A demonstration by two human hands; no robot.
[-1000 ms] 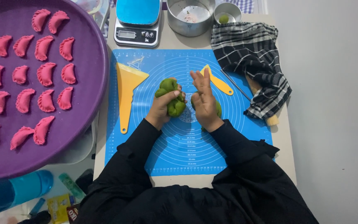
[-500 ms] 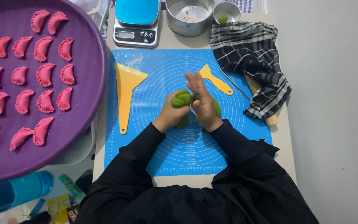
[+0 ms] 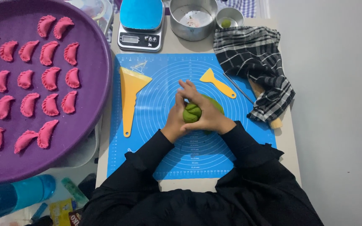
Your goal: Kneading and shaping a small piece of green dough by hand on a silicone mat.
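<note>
head view: both hands cup a green dough ball (image 3: 192, 112) at the middle of the blue mat (image 3: 156, 104); left hand (image 3: 177, 119) and right hand (image 3: 208, 115) wrap it together. it looks soft, light and slightly tacky, best gripped around its sides.

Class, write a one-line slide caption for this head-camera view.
Both hands, left hand and right hand, press green dough over a blue mat, beside a purple tray of pink dumplings.
</note>
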